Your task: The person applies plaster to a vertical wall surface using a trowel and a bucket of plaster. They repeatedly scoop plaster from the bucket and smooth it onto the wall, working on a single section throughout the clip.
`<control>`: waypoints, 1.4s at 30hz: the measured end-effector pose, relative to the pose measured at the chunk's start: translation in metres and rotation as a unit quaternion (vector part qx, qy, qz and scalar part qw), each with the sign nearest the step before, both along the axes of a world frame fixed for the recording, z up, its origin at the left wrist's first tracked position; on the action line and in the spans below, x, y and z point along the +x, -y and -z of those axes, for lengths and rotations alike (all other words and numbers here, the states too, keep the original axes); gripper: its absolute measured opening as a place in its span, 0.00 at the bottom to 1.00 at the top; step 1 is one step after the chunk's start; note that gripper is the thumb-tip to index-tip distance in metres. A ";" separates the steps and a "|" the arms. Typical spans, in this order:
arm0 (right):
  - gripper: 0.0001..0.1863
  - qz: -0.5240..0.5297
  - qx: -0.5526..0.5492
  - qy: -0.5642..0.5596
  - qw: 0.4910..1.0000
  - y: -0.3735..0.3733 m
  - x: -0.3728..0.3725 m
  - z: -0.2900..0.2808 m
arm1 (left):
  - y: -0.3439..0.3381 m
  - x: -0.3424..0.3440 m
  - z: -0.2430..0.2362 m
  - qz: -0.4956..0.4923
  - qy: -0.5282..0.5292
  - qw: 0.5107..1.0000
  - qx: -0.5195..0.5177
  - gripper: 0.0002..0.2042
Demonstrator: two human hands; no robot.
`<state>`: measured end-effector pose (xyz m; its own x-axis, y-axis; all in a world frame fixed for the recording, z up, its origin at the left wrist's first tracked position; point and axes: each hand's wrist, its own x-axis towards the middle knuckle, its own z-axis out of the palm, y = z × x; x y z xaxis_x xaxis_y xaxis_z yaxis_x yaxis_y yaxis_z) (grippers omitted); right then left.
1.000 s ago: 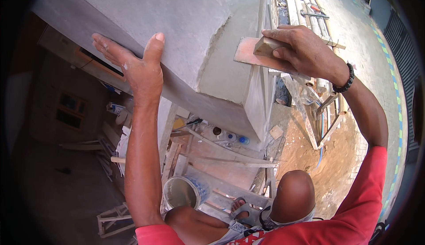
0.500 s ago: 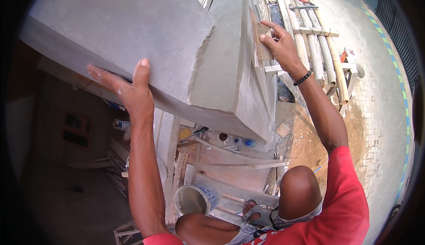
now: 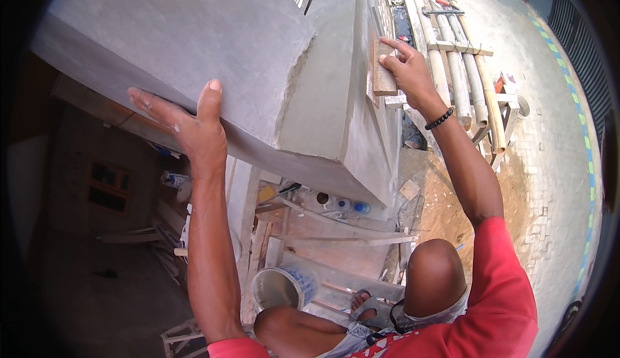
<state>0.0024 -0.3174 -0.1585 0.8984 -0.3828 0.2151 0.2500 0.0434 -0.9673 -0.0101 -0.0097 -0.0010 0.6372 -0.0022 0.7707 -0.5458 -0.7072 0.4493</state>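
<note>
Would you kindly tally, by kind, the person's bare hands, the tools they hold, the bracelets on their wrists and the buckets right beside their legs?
Hands: 2 (left hand, right hand)
Held tools: 1 (flat float with a block handle)
Bracelets: 1 (black beaded bracelet)
Buckets: 1 (open bucket)
Total: 5

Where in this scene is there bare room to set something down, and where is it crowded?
Bare: the grey slab between the left hand and the rough edge, though its slope is unclear; also the paving between the bamboo poles and the striped line. Crowded: around the lower bucket, hemmed in by planks and the person's left knee.
</note>
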 end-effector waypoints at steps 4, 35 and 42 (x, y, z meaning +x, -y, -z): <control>0.24 -0.028 -0.051 -0.026 0.998 -0.006 0.018 -0.017 | 0.005 -0.001 0.002 0.003 -0.010 1.000 -0.009 0.56; 0.23 -0.088 -0.158 -0.140 0.973 0.025 -0.009 0.023 | -0.001 0.001 0.003 0.001 -0.012 1.000 0.009 0.60; 0.22 0.058 -0.508 0.033 0.859 0.079 0.026 -0.078 | -0.004 0.007 0.006 0.023 0.007 1.000 -0.001 0.61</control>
